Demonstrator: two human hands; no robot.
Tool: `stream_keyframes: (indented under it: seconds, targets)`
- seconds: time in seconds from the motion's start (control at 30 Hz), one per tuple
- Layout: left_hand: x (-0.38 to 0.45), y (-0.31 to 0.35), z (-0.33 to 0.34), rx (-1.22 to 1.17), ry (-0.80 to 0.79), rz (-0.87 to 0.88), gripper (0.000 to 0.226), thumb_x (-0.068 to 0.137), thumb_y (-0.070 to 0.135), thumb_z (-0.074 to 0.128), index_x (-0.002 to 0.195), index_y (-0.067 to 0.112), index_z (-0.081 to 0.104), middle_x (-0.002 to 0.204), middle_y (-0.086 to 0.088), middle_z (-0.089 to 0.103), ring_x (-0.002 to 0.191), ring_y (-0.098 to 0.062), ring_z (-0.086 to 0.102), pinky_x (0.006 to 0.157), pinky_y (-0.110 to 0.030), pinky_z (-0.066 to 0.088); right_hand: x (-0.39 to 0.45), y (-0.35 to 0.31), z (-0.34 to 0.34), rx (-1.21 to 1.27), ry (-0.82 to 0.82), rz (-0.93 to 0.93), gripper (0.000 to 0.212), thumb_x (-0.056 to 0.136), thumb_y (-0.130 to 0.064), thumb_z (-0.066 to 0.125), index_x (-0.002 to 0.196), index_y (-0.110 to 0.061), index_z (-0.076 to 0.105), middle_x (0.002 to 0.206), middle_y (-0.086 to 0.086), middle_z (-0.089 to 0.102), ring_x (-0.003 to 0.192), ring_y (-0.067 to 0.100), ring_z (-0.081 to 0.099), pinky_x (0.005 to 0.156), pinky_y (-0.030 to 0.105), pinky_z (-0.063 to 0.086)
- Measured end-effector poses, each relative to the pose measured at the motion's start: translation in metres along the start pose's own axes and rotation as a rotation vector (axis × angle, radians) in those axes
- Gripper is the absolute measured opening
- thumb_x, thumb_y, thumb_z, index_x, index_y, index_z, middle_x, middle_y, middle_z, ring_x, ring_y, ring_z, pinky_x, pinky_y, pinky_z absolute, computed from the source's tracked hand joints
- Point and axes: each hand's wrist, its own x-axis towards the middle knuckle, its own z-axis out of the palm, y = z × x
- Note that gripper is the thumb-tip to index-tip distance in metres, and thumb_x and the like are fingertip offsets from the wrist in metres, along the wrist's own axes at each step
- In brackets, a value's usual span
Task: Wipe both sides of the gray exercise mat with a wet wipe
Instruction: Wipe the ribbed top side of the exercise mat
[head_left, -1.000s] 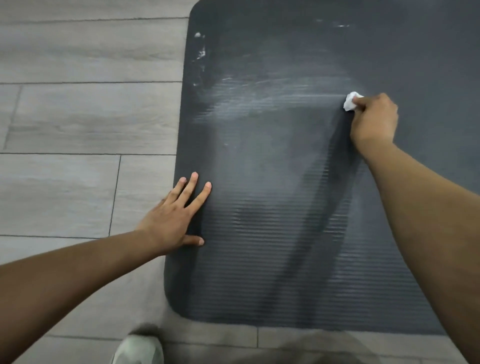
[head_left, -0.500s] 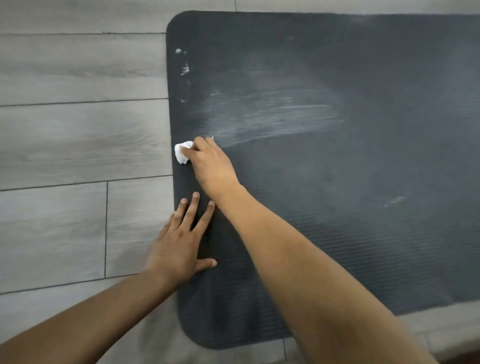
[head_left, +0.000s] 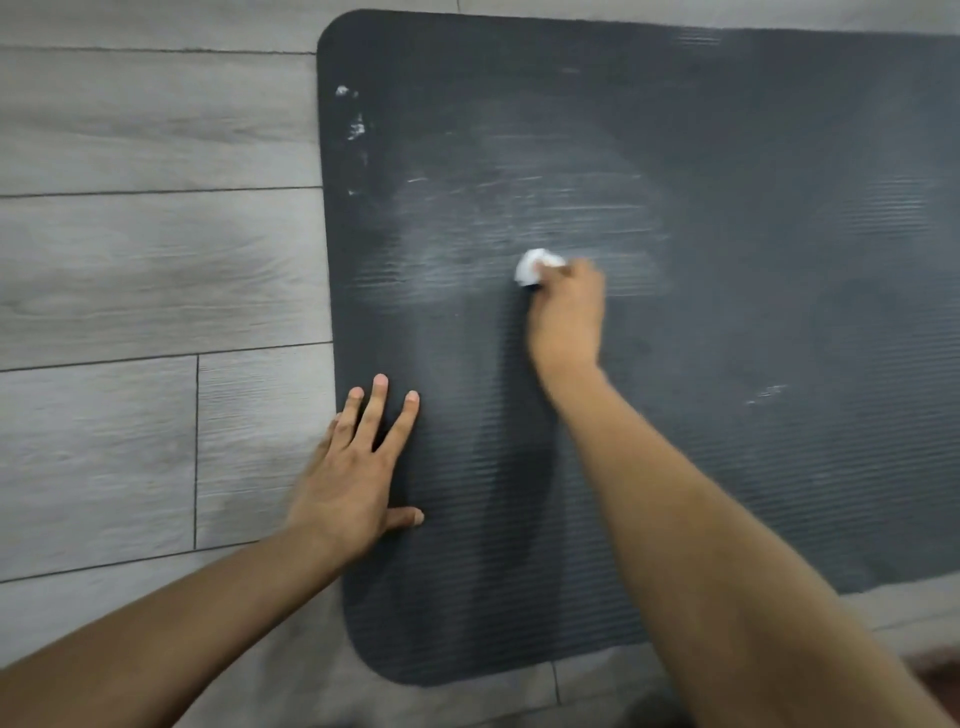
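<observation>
First side of the mat partly wiped; flipping and the other side remain, by my reading.

The gray exercise mat (head_left: 727, 415) lies flat on the wood-look floor (head_left: 156, 260), with whitish smears across its upper-left area. The right hand (head_left: 566, 312), arm outstretched, pinches a balled wet wipe (head_left: 535, 266) against the mat's middle, beside the smears. The left hand (head_left: 358, 462), fingers spread straight, presses the mat's left edge.

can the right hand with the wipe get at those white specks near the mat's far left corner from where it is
Probably yes. The right hand grips the wet wipe on the mat, and nothing lies between it and the white specks; the left hand rests flat nearer the person.
</observation>
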Motion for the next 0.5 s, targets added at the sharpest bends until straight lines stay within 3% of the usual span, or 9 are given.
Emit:
stream_keyframes:
  seconds: [0.13,0.2,0.23,0.3,0.37,0.43,0.5]
  targets:
    - [-0.001,-0.001,0.0,0.006,-0.021,-0.001,0.125,0.083,0.068,0.067,0.154,0.032,-0.029,0.155,-0.004,-0.046,0.151,-0.023,-0.029,0.125,-0.037,-0.006,-0.078,-0.091,0.02,0.094,-0.25,-0.57,0.027,0.076,-0.005,0.062,0.1,-0.01,0.071,0.092,0.011,0.059,0.087,0.029,0.055,0.078,0.036,0.042]
    - [-0.001,-0.002,-0.001,-0.002,-0.019,0.003,0.125,0.082,0.068,0.068,0.156,0.032,-0.027,0.159,-0.005,-0.042,0.152,-0.025,-0.028,0.125,-0.038,-0.005,-0.083,-0.088,0.016,-0.011,-0.323,-0.746,0.032,0.076,-0.009,0.066,0.107,-0.011,0.069,0.096,0.008,0.06,0.092,0.027,0.055,0.085,0.035,0.044]
    - [-0.001,-0.002,-0.002,-0.008,-0.017,0.003,0.126,0.082,0.068,0.068,0.155,0.034,-0.028,0.16,-0.004,-0.041,0.153,-0.025,-0.027,0.125,-0.037,-0.005,-0.073,-0.073,0.013,-0.04,-0.277,-0.773,0.03,0.076,-0.01,0.065,0.106,-0.012,0.07,0.094,0.007,0.061,0.091,0.026,0.056,0.087,0.035,0.044]
    - [-0.001,-0.002,-0.002,-0.021,-0.01,0.001,0.128,0.081,0.068,0.069,0.154,0.036,-0.031,0.16,-0.002,-0.041,0.153,-0.024,-0.026,0.125,-0.037,-0.002,-0.046,-0.035,0.0,-0.038,-0.119,-0.698,0.023,0.08,-0.009,0.06,0.099,-0.012,0.073,0.087,0.008,0.063,0.085,0.025,0.059,0.088,0.034,0.041]
    - [-0.001,-0.003,0.0,-0.027,-0.006,0.006,0.128,0.081,0.068,0.069,0.153,0.036,-0.032,0.161,-0.001,-0.041,0.153,-0.024,-0.026,0.126,-0.038,0.0,-0.01,0.019,-0.022,-0.127,-0.006,-0.401,0.022,0.088,-0.007,0.055,0.102,-0.009,0.072,0.092,0.014,0.064,0.092,0.031,0.058,0.087,0.035,0.039]
    - [0.0,-0.004,0.002,-0.024,-0.003,0.015,0.129,0.081,0.068,0.069,0.152,0.035,-0.033,0.161,-0.003,-0.041,0.154,-0.026,-0.026,0.127,-0.039,0.0,0.02,0.073,-0.057,-0.236,-0.014,-0.048,0.025,0.09,-0.001,0.048,0.105,-0.006,0.068,0.1,0.019,0.058,0.1,0.035,0.051,0.081,0.042,0.04]
    - [0.0,-0.005,0.001,-0.027,-0.013,0.016,0.129,0.081,0.068,0.069,0.152,0.033,-0.033,0.16,-0.004,-0.04,0.154,-0.028,-0.025,0.128,-0.04,-0.001,0.03,0.102,-0.08,-0.259,0.0,0.16,0.032,0.083,0.005,0.041,0.095,-0.011,0.066,0.092,0.015,0.05,0.091,0.031,0.044,0.07,0.039,0.036]
